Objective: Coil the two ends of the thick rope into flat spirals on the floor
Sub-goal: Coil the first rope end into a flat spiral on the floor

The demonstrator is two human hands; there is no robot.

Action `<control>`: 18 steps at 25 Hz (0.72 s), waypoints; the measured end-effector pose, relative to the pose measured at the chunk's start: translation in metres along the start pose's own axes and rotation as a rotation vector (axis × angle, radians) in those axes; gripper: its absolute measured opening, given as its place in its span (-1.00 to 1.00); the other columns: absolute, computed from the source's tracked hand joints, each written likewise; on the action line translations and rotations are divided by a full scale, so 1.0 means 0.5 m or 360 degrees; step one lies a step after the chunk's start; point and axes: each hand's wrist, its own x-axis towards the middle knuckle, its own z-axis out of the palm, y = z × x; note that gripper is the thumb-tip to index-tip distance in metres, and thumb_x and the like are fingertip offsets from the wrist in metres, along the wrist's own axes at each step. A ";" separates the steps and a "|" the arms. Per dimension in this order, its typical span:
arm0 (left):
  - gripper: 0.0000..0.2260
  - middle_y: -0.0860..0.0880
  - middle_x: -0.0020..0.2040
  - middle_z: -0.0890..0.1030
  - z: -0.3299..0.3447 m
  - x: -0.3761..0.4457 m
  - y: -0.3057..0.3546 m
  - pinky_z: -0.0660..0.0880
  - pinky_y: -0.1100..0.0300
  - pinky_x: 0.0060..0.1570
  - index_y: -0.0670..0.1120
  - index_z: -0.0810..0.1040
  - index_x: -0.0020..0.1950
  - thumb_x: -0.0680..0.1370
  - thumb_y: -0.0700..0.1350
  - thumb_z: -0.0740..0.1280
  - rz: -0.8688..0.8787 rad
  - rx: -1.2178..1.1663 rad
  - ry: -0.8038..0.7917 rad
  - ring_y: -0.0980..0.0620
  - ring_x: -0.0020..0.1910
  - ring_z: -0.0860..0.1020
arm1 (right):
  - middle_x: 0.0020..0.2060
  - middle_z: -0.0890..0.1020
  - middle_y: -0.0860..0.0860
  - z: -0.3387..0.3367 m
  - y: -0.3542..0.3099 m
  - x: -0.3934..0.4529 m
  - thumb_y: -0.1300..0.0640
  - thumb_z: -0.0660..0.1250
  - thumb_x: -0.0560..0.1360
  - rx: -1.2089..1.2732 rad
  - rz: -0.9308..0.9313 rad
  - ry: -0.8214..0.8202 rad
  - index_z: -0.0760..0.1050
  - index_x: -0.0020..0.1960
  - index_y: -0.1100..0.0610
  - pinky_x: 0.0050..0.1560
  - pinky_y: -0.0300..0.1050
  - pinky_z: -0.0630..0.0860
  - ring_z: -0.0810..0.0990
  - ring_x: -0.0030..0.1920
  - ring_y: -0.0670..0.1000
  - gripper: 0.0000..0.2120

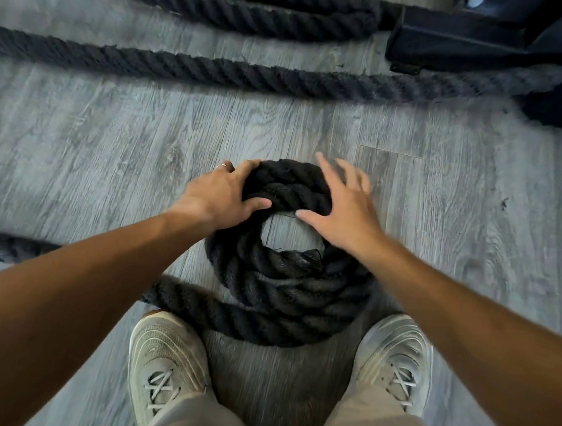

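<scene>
A thick black rope forms a loose coil (284,280) on the grey wood floor between my feet, with a gap in its centre and a frayed end lying at the inner right. My left hand (224,195) grips the far left side of the coil, fingers over the top and thumb on the inside. My right hand (337,210) hovers or rests with spread, straight fingers over the far right of the coil; it looks blurred. The rope's tail (4,248) runs off to the left from under my left arm.
More lengths of the same rope (217,70) lie straight across the floor further ahead, with another stretch (254,19) behind it. A dark blue equipment base (471,39) stands at the top right. My two grey shoes (166,365) flank the coil.
</scene>
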 end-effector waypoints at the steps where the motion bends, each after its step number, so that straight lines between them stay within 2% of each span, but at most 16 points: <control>1: -0.23 -0.23 0.39 0.43 0.002 0.000 0.003 0.54 -0.18 0.16 0.16 0.05 0.59 0.48 0.45 0.19 -0.0046 -0.0004 0.0013 -0.31 0.22 0.56 | 0.59 0.04 0.03 0.020 0.010 -0.050 -0.35 0.40 0.43 0.0167 0.0347 0.0179 -0.12 0.62 -0.23 0.50 0.30 0.07 0.00 0.57 0.16 -0.03; 3: -0.22 -0.23 0.46 0.38 0.002 0.002 0.008 0.54 -0.21 0.17 0.18 -0.03 0.59 0.50 0.44 0.19 -0.0129 0.0002 0.0012 -0.32 0.25 0.54 | 0.58 0.03 0.09 0.071 0.012 -0.161 -0.44 0.34 0.39 0.0494 0.0872 0.0285 -0.16 0.61 -0.19 0.47 0.35 0.06 0.00 0.55 0.22 0.01; 5: -0.18 -0.24 0.54 0.28 0.003 0.006 0.016 0.52 -0.20 0.17 0.24 -0.21 0.60 0.52 0.42 0.19 -0.0175 0.0028 -0.0013 -0.34 0.30 0.51 | 0.50 0.11 0.16 0.115 -0.003 -0.240 -0.42 0.36 0.39 0.0661 0.1023 0.0276 -0.24 0.61 -0.19 0.45 0.28 0.13 0.08 0.46 0.23 0.06; 7: -0.15 -0.25 0.60 0.19 0.000 0.008 0.019 0.50 -0.19 0.17 0.27 -0.37 0.56 0.54 0.40 0.17 -0.0251 0.0045 -0.0068 -0.35 0.35 0.48 | 0.45 0.12 0.17 0.125 0.001 -0.246 -0.33 0.39 0.44 0.0729 0.0923 0.0251 -0.30 0.61 -0.20 0.45 0.21 0.14 0.10 0.42 0.25 0.05; 9: -0.17 -0.28 0.61 0.14 -0.007 0.001 0.007 0.45 -0.20 0.26 0.28 -0.40 0.55 0.55 0.40 0.15 -0.0380 -0.0015 -0.0115 -0.37 0.40 0.42 | 0.48 0.09 0.12 0.097 0.030 -0.196 -0.28 0.40 0.47 0.0659 0.0729 0.0135 -0.28 0.61 -0.22 0.48 0.21 0.11 0.05 0.48 0.24 0.02; 11: -0.19 -0.32 0.57 0.19 0.004 -0.026 -0.016 0.44 -0.20 0.31 0.26 -0.27 0.59 0.54 0.40 0.17 -0.0575 -0.0245 -0.0122 -0.39 0.40 0.40 | 0.48 0.15 0.08 0.043 0.062 -0.110 -0.25 0.43 0.47 0.0514 0.0443 -0.0031 -0.17 0.63 -0.19 0.50 0.16 0.13 0.09 0.50 0.17 -0.01; 13: -0.19 -0.32 0.41 0.42 0.039 -0.073 -0.027 0.59 -0.24 0.10 0.10 -0.02 0.58 0.50 0.35 0.31 -0.0812 -0.0770 -0.0046 -0.38 0.21 0.56 | 0.44 0.27 0.02 -0.021 0.070 -0.014 -0.21 0.48 0.45 0.0400 0.0116 -0.0144 0.02 0.65 -0.10 0.52 0.11 0.18 0.21 0.47 0.09 -0.06; 15: -0.18 -0.26 0.25 0.53 0.068 -0.117 -0.022 0.65 -0.25 -0.09 -0.07 0.10 0.43 0.43 0.34 0.42 -0.1000 -0.1032 -0.0070 -0.30 0.04 0.63 | 0.33 0.40 -0.04 -0.056 0.055 0.058 -0.20 0.54 0.39 0.0337 -0.0103 -0.0073 0.25 0.60 -0.02 0.44 0.06 0.32 0.35 0.37 0.04 -0.12; 16: -0.14 -0.25 0.27 0.51 0.078 -0.125 -0.026 0.64 -0.24 -0.04 -0.11 0.12 0.39 0.38 0.37 0.44 -0.1051 -0.1002 -0.0115 -0.28 0.09 0.61 | 0.27 0.44 -0.05 -0.056 0.046 0.077 -0.22 0.54 0.37 0.0335 -0.0102 0.0015 0.32 0.56 -0.02 0.36 0.02 0.38 0.40 0.32 0.04 -0.15; 18: 0.02 -0.29 0.46 0.32 0.067 -0.111 -0.046 0.51 -0.21 0.25 -0.13 0.09 0.48 0.30 0.45 0.44 -0.1080 -0.0903 -0.0101 -0.31 0.33 0.47 | 0.26 0.45 0.00 -0.029 0.036 0.077 -0.31 0.48 0.38 0.0374 0.0073 0.0202 0.34 0.54 -0.08 0.30 0.00 0.41 0.41 0.31 0.07 -0.19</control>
